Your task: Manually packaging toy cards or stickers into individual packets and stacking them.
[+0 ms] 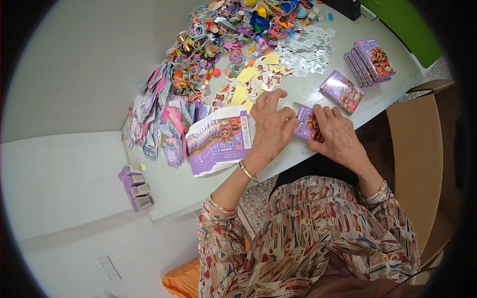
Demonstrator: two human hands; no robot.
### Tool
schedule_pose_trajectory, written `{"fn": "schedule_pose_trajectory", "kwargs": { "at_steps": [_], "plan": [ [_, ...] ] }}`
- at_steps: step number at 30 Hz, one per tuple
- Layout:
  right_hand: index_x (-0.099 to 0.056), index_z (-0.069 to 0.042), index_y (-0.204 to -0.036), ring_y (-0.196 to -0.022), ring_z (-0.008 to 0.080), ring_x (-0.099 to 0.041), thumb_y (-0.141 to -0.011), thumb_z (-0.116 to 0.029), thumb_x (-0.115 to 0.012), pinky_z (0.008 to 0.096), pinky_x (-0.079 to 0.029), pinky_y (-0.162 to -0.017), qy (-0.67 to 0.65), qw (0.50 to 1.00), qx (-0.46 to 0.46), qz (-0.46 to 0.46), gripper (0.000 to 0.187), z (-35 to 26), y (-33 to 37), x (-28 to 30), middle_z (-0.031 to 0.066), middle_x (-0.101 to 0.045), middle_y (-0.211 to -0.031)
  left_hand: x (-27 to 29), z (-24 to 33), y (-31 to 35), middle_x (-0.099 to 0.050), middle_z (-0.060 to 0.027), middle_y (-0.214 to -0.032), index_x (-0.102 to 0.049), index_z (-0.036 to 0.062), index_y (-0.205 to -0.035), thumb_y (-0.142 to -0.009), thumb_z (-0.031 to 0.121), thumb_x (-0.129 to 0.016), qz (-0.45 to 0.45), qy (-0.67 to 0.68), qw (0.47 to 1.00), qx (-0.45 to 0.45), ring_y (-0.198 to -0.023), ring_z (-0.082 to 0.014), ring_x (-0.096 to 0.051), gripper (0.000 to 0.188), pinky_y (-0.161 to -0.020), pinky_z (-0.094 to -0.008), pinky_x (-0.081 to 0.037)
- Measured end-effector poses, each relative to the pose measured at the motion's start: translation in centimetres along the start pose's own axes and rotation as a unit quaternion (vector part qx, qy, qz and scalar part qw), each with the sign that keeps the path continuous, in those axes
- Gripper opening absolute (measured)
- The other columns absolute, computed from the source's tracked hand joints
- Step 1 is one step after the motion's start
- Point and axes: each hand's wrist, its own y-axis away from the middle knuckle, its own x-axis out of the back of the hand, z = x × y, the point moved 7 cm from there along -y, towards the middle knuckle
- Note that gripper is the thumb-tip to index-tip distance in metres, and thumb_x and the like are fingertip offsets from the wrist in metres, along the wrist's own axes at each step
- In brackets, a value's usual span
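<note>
My right hand [339, 136] is closed around a small purple carton [304, 123] with colourful cartoon figures, held over the table's near edge. Its fingers cover the carton's right part. Close against the carton's left end is my left hand [272, 126], fingers bent and spread apart; whether a fingertip touches the carton is hard to see. Beside my left wrist, a fanned stack of flat purple cartons [218, 144] lies on the table. One filled-out purple box [343, 92] rests just beyond my right hand.
More purple boxes [373, 59] stand grouped at the right. Mixed small trinkets [233, 30] are heaped at the back, near white packets [308, 49], yellow slips [240, 94] and colourful cards [171, 124]. A large open cardboard box [415, 149] stands right of the table [174, 198].
</note>
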Motion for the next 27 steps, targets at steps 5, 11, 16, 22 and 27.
{"fn": "schedule_pose_trajectory", "kwargs": {
  "at_steps": [5,11,16,22,27],
  "plan": [
    [-0.039,0.004,-0.123,-0.094,0.0352,-0.054,-0.066,-0.026,-0.074,0.0421,-0.047,-0.076,-0.041,0.997,0.057,0.011,0.073,-0.8,-0.6,-0.9,0.0196,-0.057,-0.101,-0.8,-2.9,0.7,-0.051,-0.0111,-0.122,-0.066,0.0053,-0.081,-0.078,0.014,-0.071,-0.073,0.147,0.985,0.047,-0.115,-0.0282,-0.045,0.011,-0.096,-0.0387,-0.037],
    [-0.043,0.004,-0.117,-0.087,0.0364,-0.057,-0.068,-0.031,-0.071,0.0428,-0.047,-0.073,-0.049,0.997,0.049,0.042,0.066,-1.3,-2.3,-1.0,0.0212,-0.059,-0.092,0.1,-4.8,-0.2,-0.055,-0.009,-0.117,-0.066,0.0041,-0.091,-0.081,0.012,-0.069,0.058,0.127,0.989,0.046,-0.111,-0.0248,-0.051,0.013,-0.092,-0.0339,-0.043],
    [-0.046,0.004,-0.105,-0.074,0.0372,-0.059,-0.069,-0.032,-0.071,0.0424,-0.047,-0.067,-0.042,0.998,0.018,0.04,0.057,-0.6,-3.3,-1.3,0.0199,-0.059,-0.078,1.0,-6.1,-0.2,-0.049,-0.012,-0.13,-0.065,0.006,-0.105,-0.08,0.013,-0.072,0.035,0.232,0.966,0.108,-0.116,-0.0246,-0.05,0.027,-0.096,-0.0354,-0.042],
    [-0.046,0.004,-0.104,-0.073,0.037,-0.059,-0.067,-0.032,-0.072,0.0421,-0.046,-0.066,-0.034,0.998,0.027,0.046,0.058,-0.5,-3.4,-1.2,0.02,-0.058,-0.075,0.1,-4.0,1.5,-0.05,-0.0125,-0.127,-0.068,0.0086,-0.102,-0.077,0.013,-0.074,0.018,0.076,0.997,0.009,-0.12,-0.0274,-0.047,0.026,-0.097,-0.0371,-0.042],
    [-0.045,0.003,-0.106,-0.075,0.0362,-0.059,-0.067,-0.033,-0.073,0.0423,-0.047,-0.067,-0.027,0.998,0.047,0.035,0.059,-0.6,-3.1,-1.3,0.0192,-0.058,-0.075,-0.1,-7.0,0.6,-0.051,-0.0148,-0.125,-0.069,0.0041,-0.089,-0.074,0.013,-0.074,0.041,0.177,0.981,0.065,-0.114,-0.0284,-0.05,0.018,-0.094,-0.0371,-0.042]
  ]
}}
